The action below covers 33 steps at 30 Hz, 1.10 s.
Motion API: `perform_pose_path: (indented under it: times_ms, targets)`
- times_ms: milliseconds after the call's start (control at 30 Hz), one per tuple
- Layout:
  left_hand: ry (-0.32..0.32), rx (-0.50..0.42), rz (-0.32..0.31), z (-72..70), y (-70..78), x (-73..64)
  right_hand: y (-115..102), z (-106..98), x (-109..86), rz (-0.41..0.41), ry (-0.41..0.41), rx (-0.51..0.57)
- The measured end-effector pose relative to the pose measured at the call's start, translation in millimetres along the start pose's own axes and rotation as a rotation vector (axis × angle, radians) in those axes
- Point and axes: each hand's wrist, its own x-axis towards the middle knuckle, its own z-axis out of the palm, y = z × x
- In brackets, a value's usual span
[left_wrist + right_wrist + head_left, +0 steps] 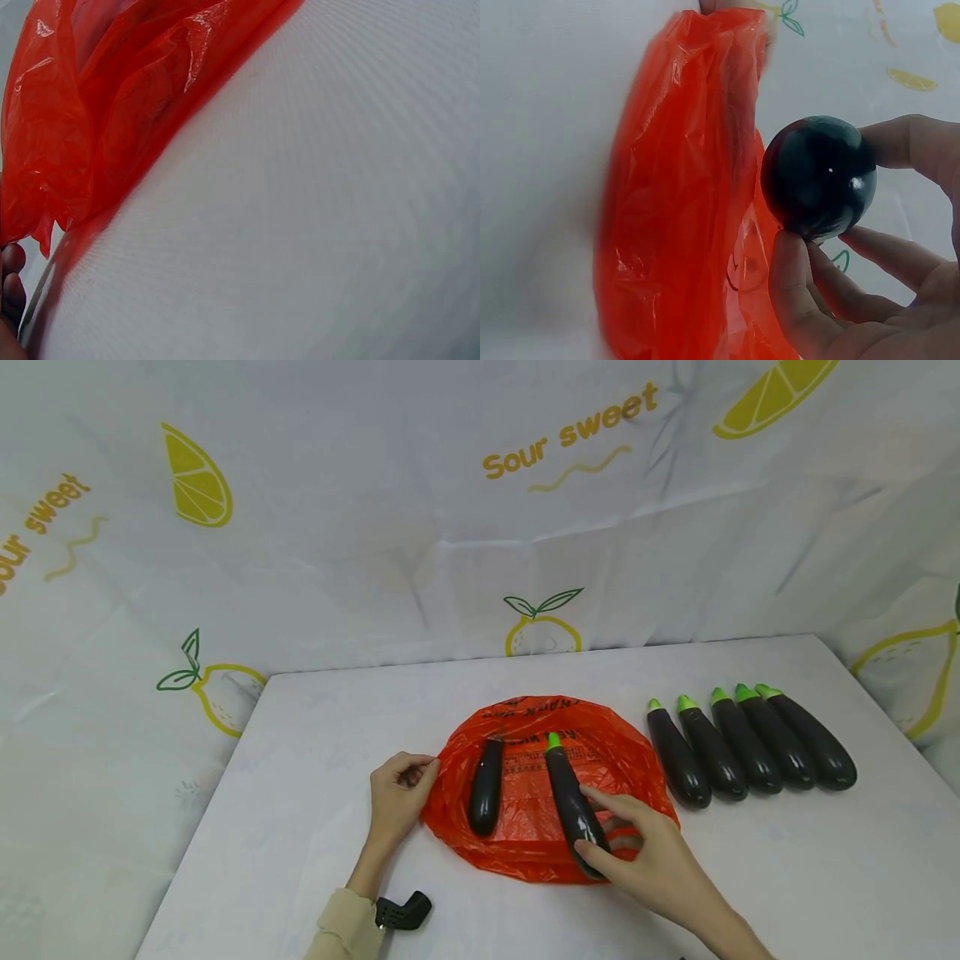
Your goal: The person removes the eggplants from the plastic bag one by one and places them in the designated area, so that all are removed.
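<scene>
A red plastic bag (525, 860) lies spread open on the table, its mouth facing up. Inside it, toward the left, rests one dark eggplant (486, 789). My left hand (400, 797) pinches the bag's left rim between thumb and fingers; only fingertips show at the left edge of the left wrist view. My right hand (648, 852) grips a second eggplant (573, 797) near its thick lower end, green stem pointing away over the bag. In the right wrist view, the round end of this held eggplant (819, 178) sits between thumb and fingers, beside the bag (675, 217).
Several more eggplants (738, 747) lie side by side in a row to the right of the bag, green stems away from me. A black strap-like piece (405, 912) is at the left wrist. A lemon-printed white cloth (337, 568) hangs behind the table (315, 735).
</scene>
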Motion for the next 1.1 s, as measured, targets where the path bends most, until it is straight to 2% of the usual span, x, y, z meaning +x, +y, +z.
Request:
perform_pose_path:
  times_ms: [200,433,567,700,967,1033,1100]
  targets:
    - [0.003,0.041,-0.019,0.7,5.0,-0.4,3.2,-6.1,-4.7,-0.011,0.026,-0.026]
    - [0.012,0.02,0.006,-1.1,29.5,3.6,9.6,-13.9,-10.5,-0.027,0.082,-0.08]
    - [-0.001,0.02,0.01,-3.1,36.5,4.4,17.2,-19.3,-13.8,-0.028,0.105,-0.104]
    - [-0.009,0.023,-0.014,-2.5,32.2,3.6,25.9,-24.6,-17.6,-0.012,0.113,-0.123]
    - [-0.002,0.022,0.011,0.7,1.0,-0.6,37.6,-35.3,-25.6,0.002,0.134,-0.169]
    - [-0.002,0.023,0.009,1.1,0.5,-0.7,40.6,-38.2,-28.4,0.022,0.13,-0.186]
    - [0.001,0.03,0.005,1.6,6.6,0.0,44.0,-41.3,-30.3,0.042,0.123,-0.204]
